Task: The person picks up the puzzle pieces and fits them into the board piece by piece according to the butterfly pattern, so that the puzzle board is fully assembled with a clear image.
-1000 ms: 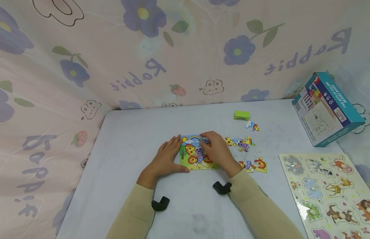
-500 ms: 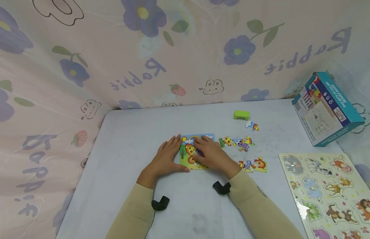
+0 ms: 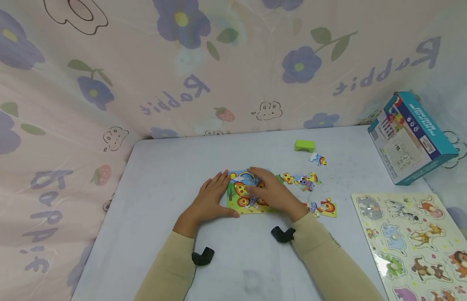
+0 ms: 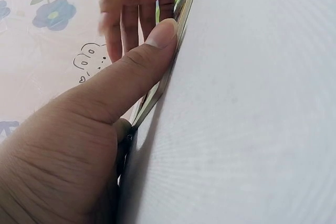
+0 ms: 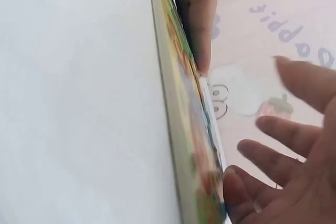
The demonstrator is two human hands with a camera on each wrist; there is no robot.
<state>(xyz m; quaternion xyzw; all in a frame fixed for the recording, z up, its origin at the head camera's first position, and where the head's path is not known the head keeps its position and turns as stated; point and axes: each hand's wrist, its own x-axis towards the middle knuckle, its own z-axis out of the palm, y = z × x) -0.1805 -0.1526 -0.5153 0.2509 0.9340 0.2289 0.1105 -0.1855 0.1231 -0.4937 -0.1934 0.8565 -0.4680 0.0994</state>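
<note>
A butterfly jigsaw puzzle board lies on the table, its right part hidden by my right hand. My left hand rests against its left side with straight fingers, the thumb along the front edge. The left wrist view shows that thumb touching the board's side. Over the board's upper right is my right hand, thumb and fingers apart. In the right wrist view its fingers are spread and loosely bent beside the board, with nothing seen held. Loose puzzle pieces lie just right of the board.
More puzzle pieces lie nearer the right sleeve, and another piece sits farther back by a green arched block. At the right are a blue toy box and an animal puzzle board. A patterned curtain hangs behind.
My right hand went from the board's upper right to lying across its middle, then drew back slightly with thumb and fingers apart. The left hand and the loose pieces stayed put.
</note>
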